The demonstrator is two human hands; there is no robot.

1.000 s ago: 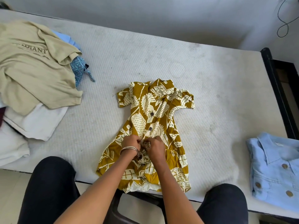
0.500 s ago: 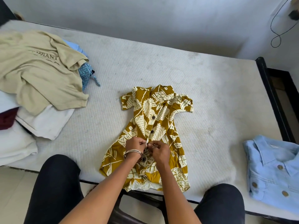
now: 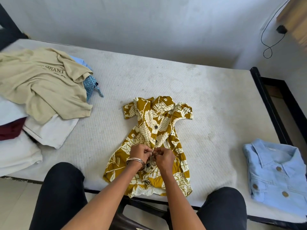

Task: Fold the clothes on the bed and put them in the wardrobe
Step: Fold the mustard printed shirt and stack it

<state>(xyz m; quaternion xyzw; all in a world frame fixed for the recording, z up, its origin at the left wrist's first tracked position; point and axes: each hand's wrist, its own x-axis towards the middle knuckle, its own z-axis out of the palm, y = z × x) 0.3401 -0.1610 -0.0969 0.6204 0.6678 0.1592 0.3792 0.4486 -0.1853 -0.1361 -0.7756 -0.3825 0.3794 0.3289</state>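
Far left on the mattress (image 3: 182, 77): unfolded pile, topped by a beige T-shirt (image 3: 41, 83), patterned blue cloth (image 3: 90, 84) poking out beside it. Middle, near the front edge: mustard printed dress (image 3: 154, 130) laid flat, collar away. Left hand (image 3: 140, 152), bangles at the wrist, and right hand (image 3: 163, 157) both curled tight, pinching the dress's button placket at the waist. Compared with a second ago, hands barely shifted along the placket; mainly the view tilted. Probably fastening a button, folding not yet begun. Far right: light blue shirt (image 3: 275, 173), already folded, waiting for the wardrobe.
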